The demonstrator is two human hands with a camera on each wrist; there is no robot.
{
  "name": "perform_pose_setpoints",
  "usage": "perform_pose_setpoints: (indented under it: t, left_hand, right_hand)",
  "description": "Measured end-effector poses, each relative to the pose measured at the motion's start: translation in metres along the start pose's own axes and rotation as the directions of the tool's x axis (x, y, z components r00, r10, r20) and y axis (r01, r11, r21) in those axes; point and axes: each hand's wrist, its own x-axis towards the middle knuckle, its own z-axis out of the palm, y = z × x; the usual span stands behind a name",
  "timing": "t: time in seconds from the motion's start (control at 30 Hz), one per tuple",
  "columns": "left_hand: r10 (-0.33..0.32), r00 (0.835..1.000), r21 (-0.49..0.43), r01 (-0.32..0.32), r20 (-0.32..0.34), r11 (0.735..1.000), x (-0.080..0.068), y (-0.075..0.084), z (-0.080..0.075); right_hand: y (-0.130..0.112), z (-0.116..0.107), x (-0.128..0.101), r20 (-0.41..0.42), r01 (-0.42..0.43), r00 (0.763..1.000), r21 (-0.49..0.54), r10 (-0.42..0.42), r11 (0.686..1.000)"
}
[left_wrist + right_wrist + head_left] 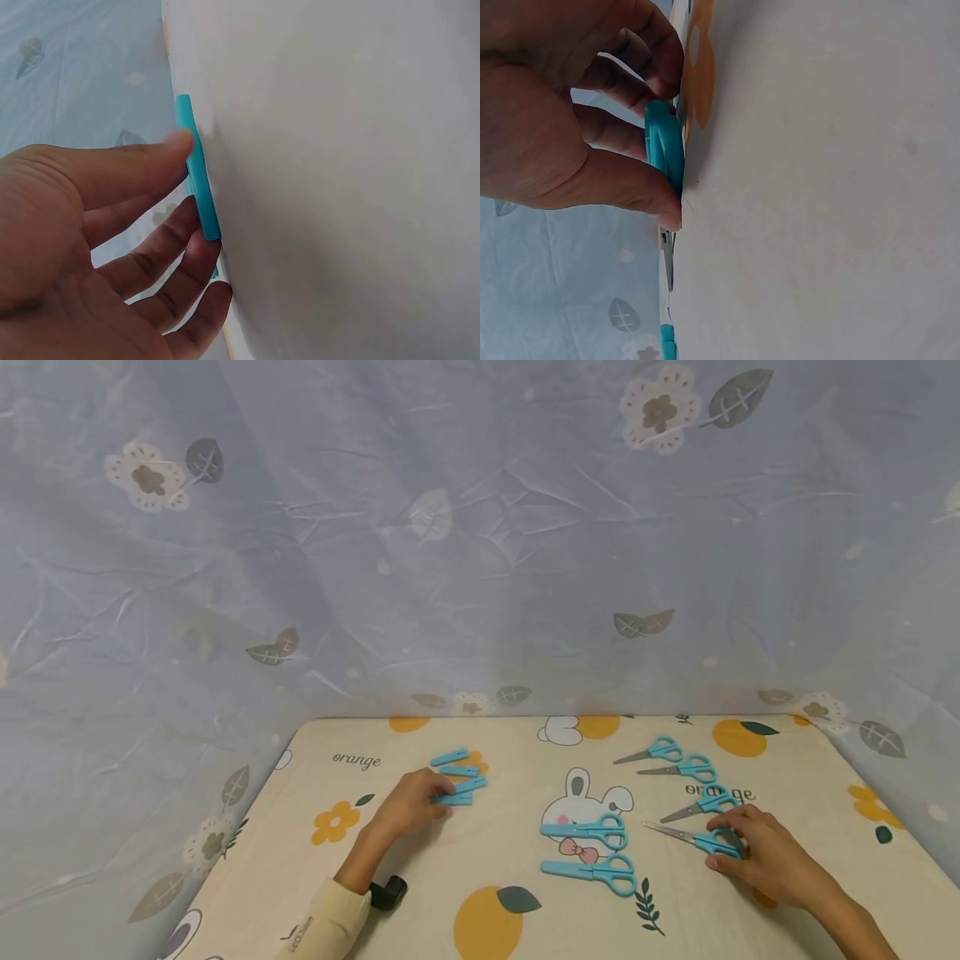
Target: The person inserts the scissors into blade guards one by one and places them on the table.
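My left hand (pixel 441 800) reaches into a small pile of blue blade caps (pixel 459 774) at the back left of the table. It pinches the nearest cap (pixel 198 174) between thumb and fingertips (pixel 196 231) while the cap lies on the cloth. My right hand (pixel 726 847) grips the blue handle of an uncapped pair of scissors (pixel 693 838), whose bare blade points left. In the right wrist view the thumb and curled fingers (pixel 634 82) hold that handle (pixel 665 146) against the table.
Two capped scissors (pixel 591 832) (pixel 596 871) lie in the middle. Three more uncapped scissors (pixel 681 768) lie in a row at the back right. The table (pixel 817 777) wears a cream cloth with oranges, under a floral curtain (pixel 480 543). A black object (pixel 388 892) sits by my left wrist.
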Motion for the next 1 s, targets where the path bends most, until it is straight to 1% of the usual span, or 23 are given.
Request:
perform_pose_setpoints:
  t: [0.13,0.27,0.4,0.77,1.0]
  left_hand:
    - [0.014,1.000,0.021,-0.014,0.000,1.000,-0.0004,0.0004,0.0025]
    - [0.020,1.000,0.018,-0.020,-0.001,1.000,-0.0013,0.0014,0.0035]
    - [0.040,0.999,0.026,-0.040,0.000,0.999,-0.0024,0.0027,0.0039]
    - [0.069,0.998,0.047,-0.068,-0.005,0.997,-0.0022,0.0052,0.0043]
    - [0.031,0.999,0.031,-0.032,0.035,0.999,-0.0029,0.0061,0.0061]
  right_hand:
    - [-0.0021,-0.0008,0.0022,0.009,-0.007,1.000,0.004,0.007,1.000]
    - [-0.0045,-0.0013,0.0036,0.038,-0.052,0.998,0.012,0.052,0.999]
    - [-0.0053,-0.0011,0.0035,0.051,-0.078,0.996,0.015,0.077,0.997]
    - [-0.0060,-0.0002,-0.0012,0.002,-0.046,0.999,0.030,0.046,0.999]
    - [-0.0077,-0.0003,-0.0013,-0.036,-0.041,0.998,0.029,0.042,0.999]
